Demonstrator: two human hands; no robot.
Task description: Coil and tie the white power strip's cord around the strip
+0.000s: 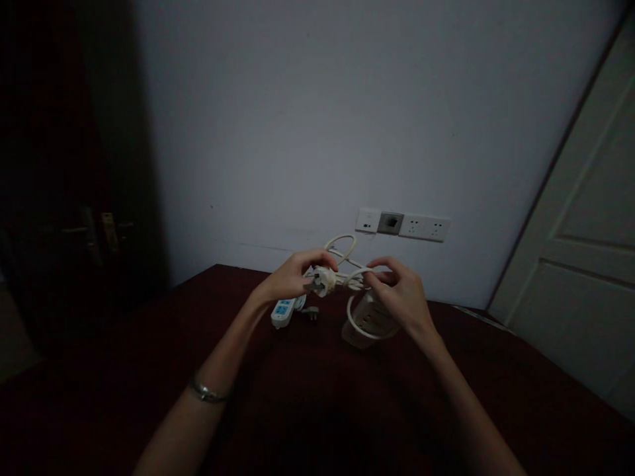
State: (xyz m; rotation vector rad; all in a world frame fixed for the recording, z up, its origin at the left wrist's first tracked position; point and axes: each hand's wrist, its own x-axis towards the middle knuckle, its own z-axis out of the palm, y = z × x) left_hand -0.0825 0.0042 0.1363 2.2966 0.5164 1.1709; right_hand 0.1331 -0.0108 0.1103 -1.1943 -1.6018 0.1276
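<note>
A white plug (pixel 326 282) with metal prongs is gripped in my left hand (pixel 294 274), prongs facing left and toward me. My right hand (pixel 398 291) pinches the white power cord (pixel 358 272) between thumb and fingers. The cord runs in loose loops between and above both hands, and one loop hangs below my right hand. Beneath that loop stands a pale block-shaped power strip (pixel 370 319) with sockets, partly hidden by the cord and my right hand. Behind my left wrist lies a second white power strip (pixel 282 313) with blue socket faces, its plug (pixel 311 312) beside it.
The dark red tabletop (pixel 307 396) reaches back to a pale wall (pixel 278 132). Low on the wall is a row of socket plates (pixel 424 227) and a grey outlet (pixel 390 223). A white panelled door (pixel 585 264) stands right; a dark door with a handle (pixel 74 229) is left.
</note>
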